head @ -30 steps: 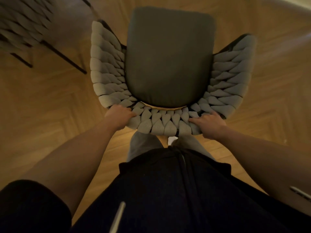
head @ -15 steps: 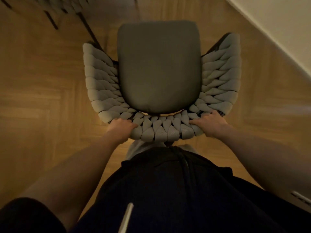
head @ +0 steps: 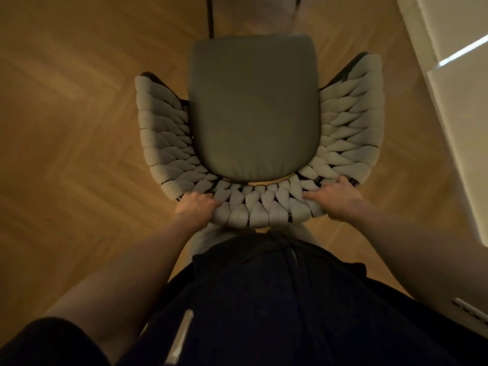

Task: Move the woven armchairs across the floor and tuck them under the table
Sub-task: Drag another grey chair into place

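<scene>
A woven armchair (head: 253, 109) with a grey seat cushion and a thick pale braided back stands right in front of me, seen from above. My left hand (head: 196, 206) grips the top of the backrest left of centre. On the right side of that backrest, my right hand (head: 334, 198) grips the weave, fingers curled over the rim. The chair's legs are hidden under the seat. No table top is in view.
Herringbone wood floor (head: 79, 128) lies all around. A pale wall with a skirting board (head: 449, 128) runs close along the right. Thin dark legs (head: 211, 14) of other furniture show at the top edge, just beyond the chair.
The chair and I have turned and moved: the second woven chair at the upper left has left the view, and the wall on the right has come much nearer. Both hands keep their grip.
</scene>
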Motion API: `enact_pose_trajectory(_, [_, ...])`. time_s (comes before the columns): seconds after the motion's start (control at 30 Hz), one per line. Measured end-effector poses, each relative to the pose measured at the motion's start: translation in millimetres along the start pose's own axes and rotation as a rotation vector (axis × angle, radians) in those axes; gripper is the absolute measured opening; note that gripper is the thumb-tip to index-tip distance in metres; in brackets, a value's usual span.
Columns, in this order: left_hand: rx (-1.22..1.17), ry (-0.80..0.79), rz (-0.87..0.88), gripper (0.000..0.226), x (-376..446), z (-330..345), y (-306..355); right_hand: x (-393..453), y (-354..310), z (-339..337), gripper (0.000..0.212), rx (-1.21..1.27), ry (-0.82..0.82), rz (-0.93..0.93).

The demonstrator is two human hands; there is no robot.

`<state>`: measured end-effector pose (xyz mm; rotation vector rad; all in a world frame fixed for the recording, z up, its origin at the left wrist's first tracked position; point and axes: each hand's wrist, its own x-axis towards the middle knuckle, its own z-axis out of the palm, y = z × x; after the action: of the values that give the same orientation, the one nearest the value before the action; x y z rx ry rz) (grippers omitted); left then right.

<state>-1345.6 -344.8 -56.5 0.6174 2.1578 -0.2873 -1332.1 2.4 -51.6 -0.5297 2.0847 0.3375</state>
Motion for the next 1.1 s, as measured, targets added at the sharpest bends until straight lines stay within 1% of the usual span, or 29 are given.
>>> enact_pose_trajectory(0.17, [-0.142,0.020,-0.104,0.056,-11,16,37,10,31,-12,0.071,-0.160,0.006,-0.101])
enact_pose_trajectory(0.33, [-0.266,0.032,-0.213,0.051,-22,26,57,25,45,-39,0.069,-0.317,0.046,-0.204])
enact_pose_trajectory(0.6, [-0.481,0.020,-0.385,0.045,-25,37,72,61,46,-102,0.073,-0.523,0.026,-0.325])
enact_pose_trajectory(0.73, [-0.579,0.043,-0.459,0.044,-27,35,83,82,46,-132,0.068,-0.636,0.064,-0.420])
enact_pose_trajectory(0.97, [-0.774,-0.010,-0.596,0.047,-26,30,117,110,40,-174,0.066,-0.831,0.059,-0.545])
enact_pose_trajectory(1.1, [-0.871,-0.025,-0.670,0.053,-19,20,140,125,41,-193,0.069,-0.941,0.057,-0.620])
